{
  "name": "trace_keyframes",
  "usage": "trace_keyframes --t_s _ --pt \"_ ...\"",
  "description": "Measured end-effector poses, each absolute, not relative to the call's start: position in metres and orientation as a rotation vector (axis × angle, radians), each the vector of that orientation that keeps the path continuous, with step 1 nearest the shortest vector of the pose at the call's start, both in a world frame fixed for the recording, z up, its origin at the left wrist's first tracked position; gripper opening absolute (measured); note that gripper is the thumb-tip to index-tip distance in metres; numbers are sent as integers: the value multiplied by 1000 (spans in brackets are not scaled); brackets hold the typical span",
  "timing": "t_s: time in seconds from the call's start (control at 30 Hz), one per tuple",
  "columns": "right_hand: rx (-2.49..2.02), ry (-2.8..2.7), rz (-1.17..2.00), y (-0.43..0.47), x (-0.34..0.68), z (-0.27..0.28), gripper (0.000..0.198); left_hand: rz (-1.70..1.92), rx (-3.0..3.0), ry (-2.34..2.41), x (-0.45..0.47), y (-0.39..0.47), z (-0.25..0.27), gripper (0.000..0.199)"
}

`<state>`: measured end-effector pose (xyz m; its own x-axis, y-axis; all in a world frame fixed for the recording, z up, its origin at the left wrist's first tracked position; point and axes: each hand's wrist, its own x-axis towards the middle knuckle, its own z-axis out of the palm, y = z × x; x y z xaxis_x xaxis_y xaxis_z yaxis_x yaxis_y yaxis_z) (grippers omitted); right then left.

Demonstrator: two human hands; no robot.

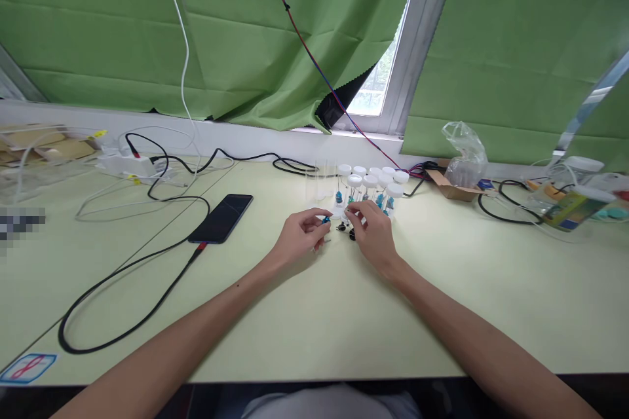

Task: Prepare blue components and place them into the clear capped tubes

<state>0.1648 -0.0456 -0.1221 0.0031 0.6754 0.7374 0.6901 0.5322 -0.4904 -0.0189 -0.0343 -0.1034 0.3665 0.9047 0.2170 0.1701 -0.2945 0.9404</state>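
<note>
My left hand (305,232) is closed in a pinch on a small blue piece (325,219) whose exact kind is too small to make out. Opposite it, my right hand (372,230) is pinched too, its fingertips near something pale and tiny that I cannot identify. Small black parts (342,226) lie on the table between the two hands. Just behind the hands stand several clear tubes with white caps (354,181), with blue and green pieces inside. To their left are clear tubes without caps (322,183).
A phone (222,218) on a black cable (147,288) lies to the left. A white power strip (126,163) and a tangle of cables sit at the back left. At the back right are a cardboard box (455,188) with a plastic bag (466,160) and a yellow-green container (577,206).
</note>
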Motion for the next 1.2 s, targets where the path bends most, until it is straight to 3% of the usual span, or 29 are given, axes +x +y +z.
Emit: trace_keyframes --t_s 1.2 --pt "-1191 -1643 80 -44 166 -123 7 1139 1669 1025 -18 -33 -103 35"
